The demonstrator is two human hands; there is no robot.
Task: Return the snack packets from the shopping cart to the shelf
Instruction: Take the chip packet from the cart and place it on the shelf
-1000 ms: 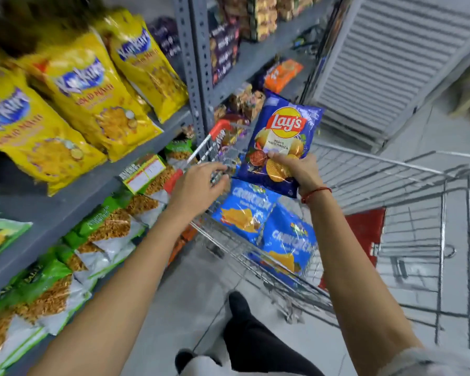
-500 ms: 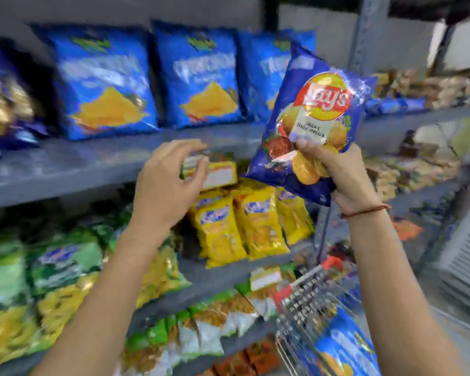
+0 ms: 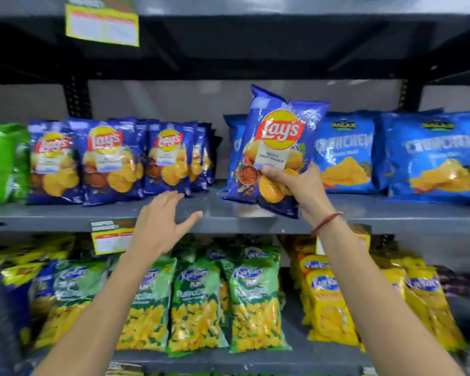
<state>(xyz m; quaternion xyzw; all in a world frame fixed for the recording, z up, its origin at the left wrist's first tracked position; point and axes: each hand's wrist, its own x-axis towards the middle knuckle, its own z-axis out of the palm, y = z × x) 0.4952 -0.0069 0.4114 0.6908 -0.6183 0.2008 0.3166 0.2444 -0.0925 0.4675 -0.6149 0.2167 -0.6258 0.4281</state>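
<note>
My right hand (image 3: 301, 185) grips a dark blue Lay's Magic Masala packet (image 3: 276, 137) by its lower edge and holds it upright just in front of the grey middle shelf (image 3: 228, 215). A row of matching Lay's packets (image 3: 106, 158) stands on that shelf to the left, with a bare gap between them and the held packet. My left hand (image 3: 164, 221) hovers with fingers spread over the shelf's front edge, just below the rightmost Lay's packet, and holds nothing. The shopping cart is out of view.
Light blue Crunchem packets (image 3: 345, 153) stand on the same shelf to the right, and green packets (image 3: 0, 161) at the far left. Green Kurkure bags (image 3: 196, 308) and yellow Kurkure bags (image 3: 329, 302) fill the shelf below. A yellow price tag (image 3: 103, 25) hangs from the top shelf.
The view has swung up from the cart to the shelves. My right hand has carried the Lay's packet from above the cart to the middle shelf. My left hand left the cart handle and opened.
</note>
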